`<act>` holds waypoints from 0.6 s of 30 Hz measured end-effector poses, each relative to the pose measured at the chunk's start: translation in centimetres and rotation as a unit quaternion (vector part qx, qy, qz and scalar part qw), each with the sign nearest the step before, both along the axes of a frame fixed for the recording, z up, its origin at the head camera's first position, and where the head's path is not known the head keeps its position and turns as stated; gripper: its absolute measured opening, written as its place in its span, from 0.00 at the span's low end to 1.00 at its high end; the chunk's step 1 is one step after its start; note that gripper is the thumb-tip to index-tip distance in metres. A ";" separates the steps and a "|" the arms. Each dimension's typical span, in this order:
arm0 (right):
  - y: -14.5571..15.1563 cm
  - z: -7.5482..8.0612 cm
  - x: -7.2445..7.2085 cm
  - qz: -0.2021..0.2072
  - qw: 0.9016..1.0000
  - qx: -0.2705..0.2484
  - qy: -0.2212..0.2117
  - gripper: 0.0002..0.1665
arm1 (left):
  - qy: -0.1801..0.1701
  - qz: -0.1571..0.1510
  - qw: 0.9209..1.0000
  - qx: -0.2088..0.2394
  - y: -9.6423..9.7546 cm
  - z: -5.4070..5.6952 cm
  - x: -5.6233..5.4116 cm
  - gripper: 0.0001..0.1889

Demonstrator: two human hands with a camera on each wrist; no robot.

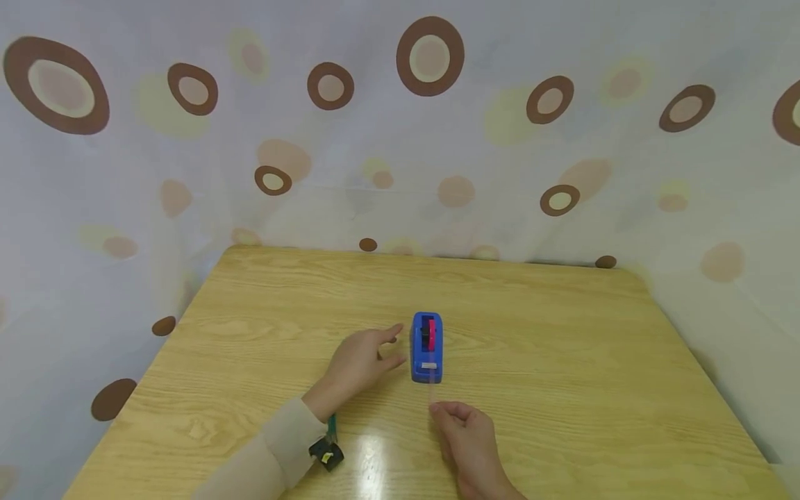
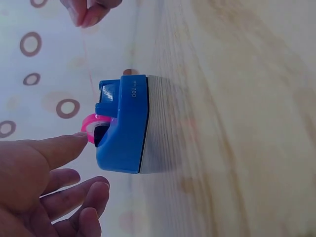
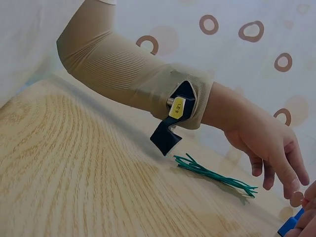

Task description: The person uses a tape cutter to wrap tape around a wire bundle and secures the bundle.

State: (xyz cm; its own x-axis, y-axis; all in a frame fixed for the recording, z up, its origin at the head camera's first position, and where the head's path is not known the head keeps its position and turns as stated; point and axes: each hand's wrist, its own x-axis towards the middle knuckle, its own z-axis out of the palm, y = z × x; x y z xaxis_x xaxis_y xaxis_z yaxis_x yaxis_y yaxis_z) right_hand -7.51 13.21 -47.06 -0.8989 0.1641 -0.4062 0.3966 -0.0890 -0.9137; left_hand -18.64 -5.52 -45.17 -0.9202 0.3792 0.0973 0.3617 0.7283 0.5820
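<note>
A blue tape dispenser (image 1: 427, 375) with a pink-cored roll of tape (image 1: 432, 335) stands upright on the wooden table. From its front a strip of clear tape (image 1: 432, 393) stretches toward the person. My right hand (image 1: 469, 441) pinches the end of this strip between thumb and fingertips. Just left of the dispenser is my left hand (image 1: 362, 361), its fingers loosely spread and holding nothing. In the left wrist view the left thumb (image 2: 69, 148) overlaps the edge of the pink roll.
A bundle of green twist ties (image 3: 215, 175) lies on the table (image 3: 98, 173) beneath the left forearm. A black device with a yellow label (image 3: 177, 107) is strapped to the left sleeve. A dotted curtain (image 1: 375, 139) encloses the table's back and sides.
</note>
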 end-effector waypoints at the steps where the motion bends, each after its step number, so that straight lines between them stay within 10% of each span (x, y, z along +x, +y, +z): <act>1: 0.0 0.0 0.0 0.000 1.000 0.001 -0.001 0.15 | 0.000 -0.001 1.000 0.003 -0.1 0.0 0.1 0.30; 18: -0.1 -0.2 -0.1 0.005 1.000 -0.006 -0.004 0.14 | 0.002 0.042 0.999 0.006 -2.2 0.4 1.4 0.29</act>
State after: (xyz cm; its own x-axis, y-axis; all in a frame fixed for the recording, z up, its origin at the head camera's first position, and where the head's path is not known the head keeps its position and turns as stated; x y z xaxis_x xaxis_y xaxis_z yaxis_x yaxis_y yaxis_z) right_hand -7.64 13.16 -47.23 -0.8970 0.1502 -0.4158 0.4052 -0.0964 -0.9091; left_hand -17.29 -7.76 -44.72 -0.9484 0.2991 0.1055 0.3020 0.7498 0.5887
